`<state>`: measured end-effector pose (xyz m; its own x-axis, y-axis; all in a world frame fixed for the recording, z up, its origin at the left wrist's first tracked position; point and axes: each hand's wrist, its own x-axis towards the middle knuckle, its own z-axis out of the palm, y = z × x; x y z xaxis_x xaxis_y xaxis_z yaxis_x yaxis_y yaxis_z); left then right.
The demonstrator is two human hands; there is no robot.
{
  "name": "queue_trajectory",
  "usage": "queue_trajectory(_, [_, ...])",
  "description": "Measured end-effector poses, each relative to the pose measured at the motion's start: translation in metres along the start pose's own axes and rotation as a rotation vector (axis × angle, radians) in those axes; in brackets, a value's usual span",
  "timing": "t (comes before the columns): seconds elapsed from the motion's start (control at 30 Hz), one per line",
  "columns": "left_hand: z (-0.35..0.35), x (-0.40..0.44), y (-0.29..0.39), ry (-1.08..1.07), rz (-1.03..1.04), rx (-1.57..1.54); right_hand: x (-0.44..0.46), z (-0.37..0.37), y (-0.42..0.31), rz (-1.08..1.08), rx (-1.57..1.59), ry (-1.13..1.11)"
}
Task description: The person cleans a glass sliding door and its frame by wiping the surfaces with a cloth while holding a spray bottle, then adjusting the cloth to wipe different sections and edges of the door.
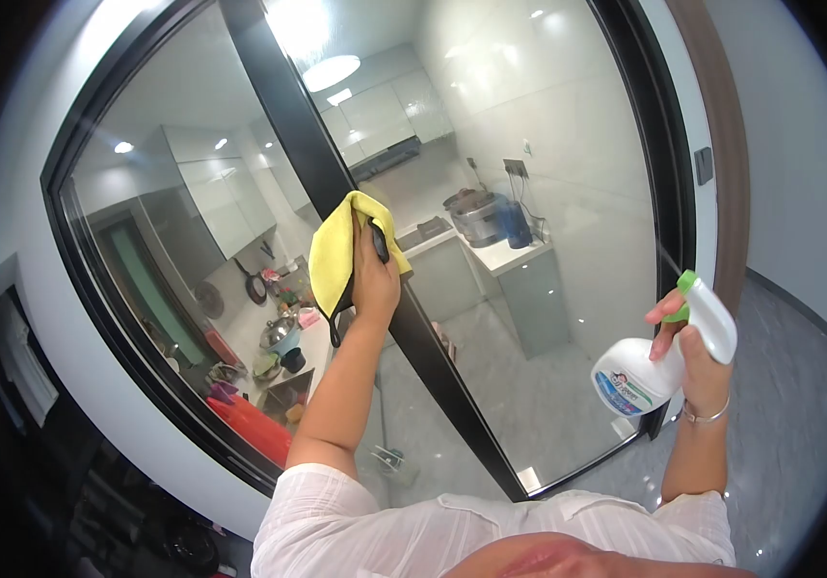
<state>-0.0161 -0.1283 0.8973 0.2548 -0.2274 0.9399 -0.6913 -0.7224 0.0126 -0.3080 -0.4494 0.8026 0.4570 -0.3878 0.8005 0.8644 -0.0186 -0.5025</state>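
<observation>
My left hand (pixel 375 275) is closed on a yellow cloth (pixel 334 252) with a dark edge, held against the black middle frame (pixel 438 371) of a glass sliding door. Part of the cloth hangs to the left of my fingers. On the right, my right hand (pixel 688 352) grips a white spray bottle (pixel 637 376) with a green nozzle and trigger and a blue label. Its nozzle points up toward the right-hand black door frame (pixel 659 144), and a thin streak of spray shows in front of it. The glass pane (pixel 568 125) lies between the two frames.
Behind the glass are a counter (pixel 520 255) with a large pot (pixel 476 214) and a blue container (pixel 513 223), and a hanging pan (pixel 255 288). A red object (pixel 250 429) shows low on the left. A wall switch (pixel 704 166) is right of the door.
</observation>
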Motion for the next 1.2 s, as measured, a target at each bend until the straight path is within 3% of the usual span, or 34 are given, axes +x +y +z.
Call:
queue_trajectory(0.17, [0.001, -0.014, 0.006, -0.031, -0.035, -0.039, 0.015, 0.010, -0.015, -0.193, -0.006, 0.070])
queue_trajectory(0.3, [0.014, -0.024, 0.014, -0.038, -0.061, -0.004, 0.024, -0.020, -0.003, -0.119, 0.062, 0.005])
queue_trajectory(0.4, [0.028, -0.016, 0.033, 0.020, -0.146, 0.007, 0.033, -0.050, 0.011, -0.177, 0.051, -0.163])
queue_trajectory(0.43, [0.036, -0.014, 0.036, 0.092, -0.128, 0.014, 0.038, -0.062, 0.014, -0.141, 0.065, -0.136])
queue_trajectory(0.57, [0.062, -0.007, 0.043, 0.197, -0.365, -0.129, 0.071, -0.129, 0.024, -0.038, 0.066, -0.059])
queue_trajectory(0.7, [0.090, -0.004, 0.035, 0.426, -0.206, -0.135, 0.098, -0.208, 0.044, -0.018, -0.020, -0.064])
queue_trajectory(0.87, [0.107, -0.001, 0.055, 0.472, -0.214, -0.172, 0.134, -0.277, 0.057, 0.029, -0.097, -0.058])
queue_trajectory(1.0, [0.122, 0.011, 0.061, 0.510, -0.178, -0.107, 0.135, -0.314, 0.066, 0.264, -0.115, -0.082])
queue_trajectory(1.2, [0.135, 0.049, 0.058, 0.511, -0.178, -0.098, 0.131, -0.361, 0.084, 0.249, -0.092, -0.124])
